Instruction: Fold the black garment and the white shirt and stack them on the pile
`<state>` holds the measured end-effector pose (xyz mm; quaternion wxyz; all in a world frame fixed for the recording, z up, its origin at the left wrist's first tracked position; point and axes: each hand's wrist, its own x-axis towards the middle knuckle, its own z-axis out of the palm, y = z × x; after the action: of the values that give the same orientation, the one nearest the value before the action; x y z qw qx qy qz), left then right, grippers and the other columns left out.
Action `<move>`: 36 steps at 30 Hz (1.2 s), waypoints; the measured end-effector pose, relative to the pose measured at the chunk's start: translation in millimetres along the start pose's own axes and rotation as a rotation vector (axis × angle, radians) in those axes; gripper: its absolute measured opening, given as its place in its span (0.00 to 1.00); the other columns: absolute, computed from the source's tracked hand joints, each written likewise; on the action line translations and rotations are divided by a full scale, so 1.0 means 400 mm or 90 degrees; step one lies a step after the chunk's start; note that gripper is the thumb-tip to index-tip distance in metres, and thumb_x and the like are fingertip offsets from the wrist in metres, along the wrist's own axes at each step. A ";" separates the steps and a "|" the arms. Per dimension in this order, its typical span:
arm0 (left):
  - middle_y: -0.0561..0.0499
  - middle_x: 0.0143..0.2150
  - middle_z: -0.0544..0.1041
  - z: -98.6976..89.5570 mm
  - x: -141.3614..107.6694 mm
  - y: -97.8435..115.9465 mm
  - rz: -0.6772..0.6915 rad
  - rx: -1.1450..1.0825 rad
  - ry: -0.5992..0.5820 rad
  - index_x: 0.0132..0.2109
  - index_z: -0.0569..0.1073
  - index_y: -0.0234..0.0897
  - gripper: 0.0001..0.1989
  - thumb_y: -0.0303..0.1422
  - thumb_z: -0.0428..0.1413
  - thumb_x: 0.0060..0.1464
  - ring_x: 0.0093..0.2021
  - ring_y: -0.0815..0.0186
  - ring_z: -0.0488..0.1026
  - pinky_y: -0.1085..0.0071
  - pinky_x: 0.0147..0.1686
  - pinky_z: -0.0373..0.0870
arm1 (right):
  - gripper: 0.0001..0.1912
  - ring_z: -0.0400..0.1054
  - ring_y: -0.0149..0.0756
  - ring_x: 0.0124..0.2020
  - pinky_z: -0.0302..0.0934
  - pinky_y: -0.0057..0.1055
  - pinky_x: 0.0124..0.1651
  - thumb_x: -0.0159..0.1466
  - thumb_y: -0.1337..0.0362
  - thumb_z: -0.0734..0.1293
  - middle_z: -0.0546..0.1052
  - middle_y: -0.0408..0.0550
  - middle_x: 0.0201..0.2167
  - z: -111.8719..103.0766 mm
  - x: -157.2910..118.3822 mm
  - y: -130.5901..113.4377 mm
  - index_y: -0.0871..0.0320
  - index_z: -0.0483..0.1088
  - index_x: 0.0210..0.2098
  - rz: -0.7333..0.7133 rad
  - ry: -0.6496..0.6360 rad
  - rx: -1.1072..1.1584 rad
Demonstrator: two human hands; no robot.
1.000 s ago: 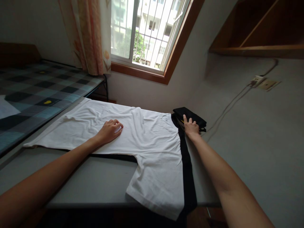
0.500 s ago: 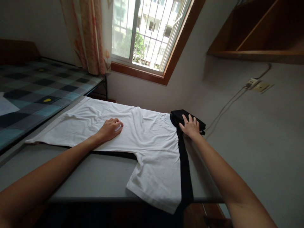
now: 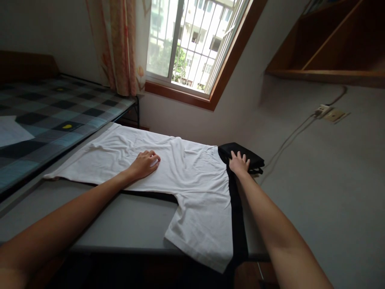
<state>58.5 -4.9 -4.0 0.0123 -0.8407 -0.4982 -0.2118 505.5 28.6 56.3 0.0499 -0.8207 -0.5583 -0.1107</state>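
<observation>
A white T-shirt (image 3: 195, 172) lies spread and wrinkled on the grey table (image 3: 135, 224), over black cloth (image 3: 237, 216) that shows along its right side and front edge. One sleeve hangs slightly past the table's front edge. My left hand (image 3: 146, 163) rests on the middle of the shirt with its fingers curled round a small bit of white fabric. At the shirt's right end, my right hand (image 3: 240, 163) lies with fingers spread against a folded black item (image 3: 248, 155). Its palm side is hidden.
On the left is a bed with a checkered cover (image 3: 90, 102) and a white paper (image 3: 13, 131) on it. A barred window (image 3: 192, 44) and curtain (image 3: 123, 48) are behind. A wooden shelf (image 3: 325, 74) and a wall socket with cables (image 3: 332, 113) are at the right.
My right hand has shifted slightly down and left against the black item. The whole view has moved slightly, while my left hand keeps its place on the shirt.
</observation>
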 end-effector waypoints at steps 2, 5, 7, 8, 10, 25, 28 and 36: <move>0.42 0.48 0.77 -0.001 -0.001 0.001 -0.001 -0.001 -0.002 0.46 0.78 0.39 0.15 0.36 0.48 0.63 0.48 0.52 0.72 0.54 0.50 0.68 | 0.34 0.46 0.61 0.73 0.41 0.59 0.71 0.71 0.57 0.60 0.54 0.61 0.74 -0.009 -0.017 -0.027 0.57 0.54 0.74 -0.029 -0.035 -0.030; 0.43 0.48 0.77 -0.004 0.000 0.004 -0.004 -0.001 -0.005 0.46 0.78 0.40 0.15 0.37 0.48 0.63 0.48 0.53 0.72 0.55 0.50 0.68 | 0.34 0.48 0.57 0.73 0.42 0.57 0.71 0.72 0.56 0.57 0.54 0.61 0.74 -0.027 -0.050 -0.081 0.59 0.50 0.75 -0.093 -0.014 0.003; 0.43 0.48 0.77 -0.009 0.001 0.004 -0.001 -0.004 -0.010 0.46 0.78 0.40 0.16 0.38 0.48 0.63 0.49 0.54 0.73 0.57 0.51 0.68 | 0.32 0.51 0.52 0.72 0.44 0.54 0.71 0.73 0.54 0.55 0.56 0.59 0.74 -0.028 -0.082 -0.122 0.58 0.52 0.74 -0.163 -0.055 0.033; 0.43 0.48 0.78 -0.012 0.002 0.003 0.002 -0.007 -0.013 0.46 0.78 0.40 0.16 0.39 0.47 0.64 0.49 0.54 0.73 0.57 0.52 0.68 | 0.31 0.52 0.52 0.72 0.45 0.53 0.71 0.74 0.53 0.54 0.57 0.58 0.74 -0.024 -0.102 -0.143 0.56 0.55 0.73 -0.194 -0.088 0.043; 0.42 0.50 0.78 -0.023 0.000 -0.006 -0.011 -0.006 -0.016 0.49 0.78 0.39 0.19 0.41 0.46 0.65 0.51 0.54 0.73 0.57 0.55 0.67 | 0.33 0.48 0.54 0.74 0.44 0.54 0.71 0.74 0.47 0.54 0.53 0.57 0.75 -0.006 -0.145 -0.182 0.53 0.54 0.73 -0.222 -0.133 0.054; 0.36 0.77 0.50 -0.075 -0.024 -0.181 -0.438 0.102 -0.110 0.74 0.57 0.46 0.42 0.61 0.39 0.61 0.74 0.28 0.42 0.26 0.64 0.39 | 0.35 0.36 0.56 0.76 0.33 0.59 0.73 0.74 0.43 0.48 0.45 0.53 0.77 0.047 -0.200 -0.259 0.47 0.47 0.76 -0.175 -0.198 0.107; 0.35 0.77 0.50 -0.080 -0.020 -0.198 -0.455 0.106 -0.115 0.74 0.57 0.45 0.42 0.61 0.39 0.60 0.74 0.28 0.41 0.26 0.64 0.38 | 0.35 0.36 0.56 0.76 0.33 0.58 0.73 0.74 0.44 0.49 0.45 0.52 0.77 0.051 -0.182 -0.276 0.47 0.48 0.75 -0.168 -0.193 0.109; 0.38 0.75 0.55 -0.086 -0.034 -0.229 -0.431 0.099 -0.088 0.71 0.63 0.44 0.38 0.58 0.39 0.62 0.74 0.31 0.45 0.27 0.64 0.40 | 0.35 0.37 0.50 0.77 0.34 0.50 0.74 0.74 0.46 0.48 0.47 0.54 0.77 0.048 -0.191 -0.270 0.54 0.51 0.75 -0.146 -0.169 0.105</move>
<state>-36.0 21.9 4.7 -0.0282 -0.6365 -0.7632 -0.1075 381.1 3.6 15.0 0.0299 -0.7524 -0.6569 0.0400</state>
